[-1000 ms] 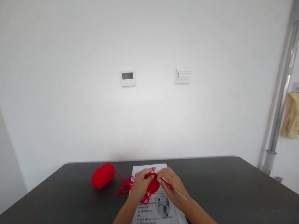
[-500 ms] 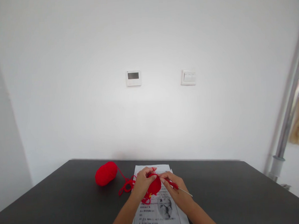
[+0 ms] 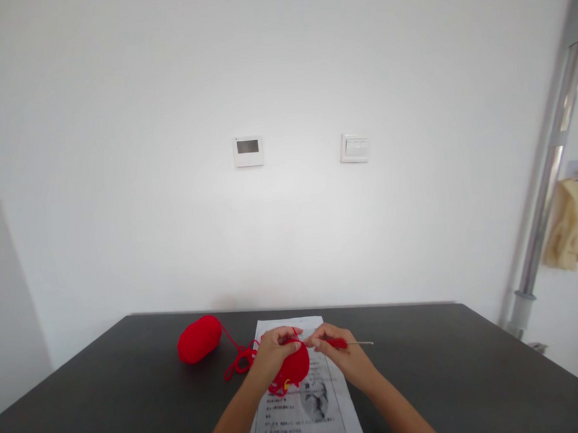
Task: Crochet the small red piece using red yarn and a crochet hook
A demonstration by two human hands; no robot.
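My left hand (image 3: 274,356) is closed on a rounded piece of red crochet work (image 3: 297,367), with a strand of yarn running up over its fingers. A small yellow bit (image 3: 287,384) shows at the lower edge of the piece. In my right hand (image 3: 340,352) is a crochet hook (image 3: 336,343) with a red grip; its thin metal end points right, and the other end reaches toward the top edge of the work. A red ball of yarn (image 3: 199,339) lies to the left, its loose strand (image 3: 240,362) curling toward my left hand.
Printed sheets (image 3: 302,431) with text and a dark picture lie beneath my hands on the dark table (image 3: 133,396). On the white wall are a small display panel (image 3: 248,151) and a switch (image 3: 354,148). A metal pipe (image 3: 543,207) and a hanging beige cloth (image 3: 571,225) are at right.
The crochet hook has swung from slanting down to nearly level, and my right hand has turned with it. My left hand keeps its hold on the work. The whole view has shifted slightly.
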